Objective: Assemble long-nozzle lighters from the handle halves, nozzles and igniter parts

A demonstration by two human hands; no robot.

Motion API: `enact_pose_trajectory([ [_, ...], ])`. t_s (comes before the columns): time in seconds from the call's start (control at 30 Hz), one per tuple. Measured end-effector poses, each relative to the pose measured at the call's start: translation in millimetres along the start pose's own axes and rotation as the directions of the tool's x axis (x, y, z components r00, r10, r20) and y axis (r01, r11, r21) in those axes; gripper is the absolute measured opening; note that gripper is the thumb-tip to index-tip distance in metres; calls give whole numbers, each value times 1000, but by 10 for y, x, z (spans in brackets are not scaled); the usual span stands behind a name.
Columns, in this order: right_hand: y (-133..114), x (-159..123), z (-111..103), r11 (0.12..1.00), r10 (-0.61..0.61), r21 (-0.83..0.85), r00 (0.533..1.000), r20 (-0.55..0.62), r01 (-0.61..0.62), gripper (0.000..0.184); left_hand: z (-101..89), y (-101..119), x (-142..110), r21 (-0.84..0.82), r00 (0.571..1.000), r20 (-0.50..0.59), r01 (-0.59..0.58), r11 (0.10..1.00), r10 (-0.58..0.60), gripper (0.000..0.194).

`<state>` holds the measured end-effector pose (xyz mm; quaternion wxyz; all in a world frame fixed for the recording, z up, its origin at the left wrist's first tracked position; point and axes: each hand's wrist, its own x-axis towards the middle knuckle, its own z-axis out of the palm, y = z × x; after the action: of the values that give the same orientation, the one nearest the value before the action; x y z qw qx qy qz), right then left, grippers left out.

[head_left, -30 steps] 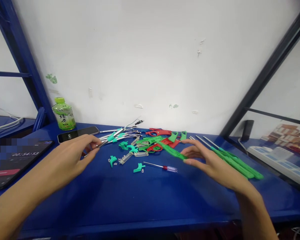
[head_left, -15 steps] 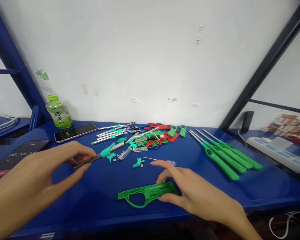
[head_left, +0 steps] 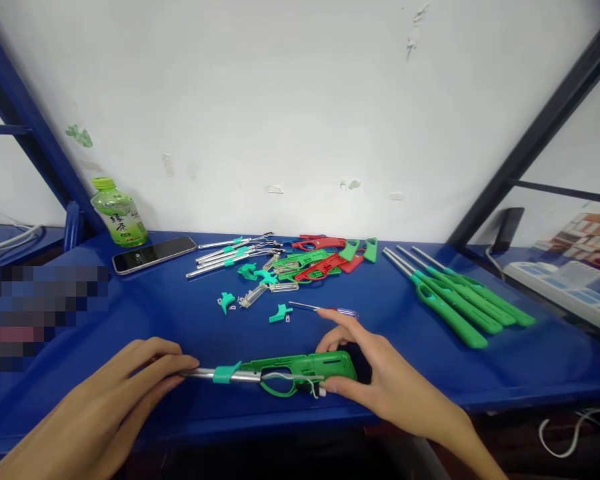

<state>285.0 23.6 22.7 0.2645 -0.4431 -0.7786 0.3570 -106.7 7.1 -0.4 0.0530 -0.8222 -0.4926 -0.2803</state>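
Observation:
Near the table's front edge, my left hand [head_left: 147, 377] pinches a metal lighter tube [head_left: 247, 377] by its left end. The tube carries a teal collar, and a white tube and wires come out of its right end. Those wires lie over a green lighter handle shell [head_left: 300, 365], hollow side up, with a trigger loop. My right hand [head_left: 367, 363] grips the shell's right end between thumb and fingers. Behind the hand lies a screwdriver [head_left: 347, 312]. Teal triggers [head_left: 281, 313] are scattered to its left.
At the back lie several metal tubes [head_left: 230, 257], red handle shells [head_left: 325, 267] and clear fuel tanks [head_left: 255, 295]. Several assembled green lighters [head_left: 453, 313] lie at right. A bottle [head_left: 120, 217] and a phone [head_left: 155, 255] stand and lie at back left.
My left hand has brought the metal tube down and to the right, over the green shell. My right hand keeps its grip on the shell's end.

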Motion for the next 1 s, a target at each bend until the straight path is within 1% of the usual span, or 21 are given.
enact_pose_trajectory([
  [0.13,2,8,-4,1000,-4,-11,1000,-4,4,73,3,-72,-42,9,999,31,33,999,-33,34],
  [0.23,15,12,1,1000,1,-28,1000,-4,-1,69,-2,-127,-108,9,992,71,100,995,-100,35],
  [0.33,37,12,3,999,3,-40,1000,-4,-3,68,-7,-126,-153,25,986,77,146,989,-148,34],
  [0.4,49,11,1,999,7,-48,1000,-4,-7,67,2,-57,-155,37,990,51,128,991,-130,33],
  [0.5,55,10,-3,999,9,-47,1000,-2,-9,66,40,147,-115,25,998,14,63,998,-64,35],
  [0.63,52,13,-7,999,18,-43,1000,0,-18,64,79,410,-8,-37,995,76,-65,997,67,34],
  [0.73,47,13,-8,999,11,-50,1000,-5,-11,62,66,471,87,-65,993,58,-102,993,106,28],
  [0.87,35,2,-7,999,-4,-48,1000,-9,4,61,41,478,182,-141,995,21,-98,985,102,21],
  [1.0,31,-3,-8,999,-16,-47,1000,-15,16,60,62,546,196,-179,998,-53,-23,984,13,21],
])
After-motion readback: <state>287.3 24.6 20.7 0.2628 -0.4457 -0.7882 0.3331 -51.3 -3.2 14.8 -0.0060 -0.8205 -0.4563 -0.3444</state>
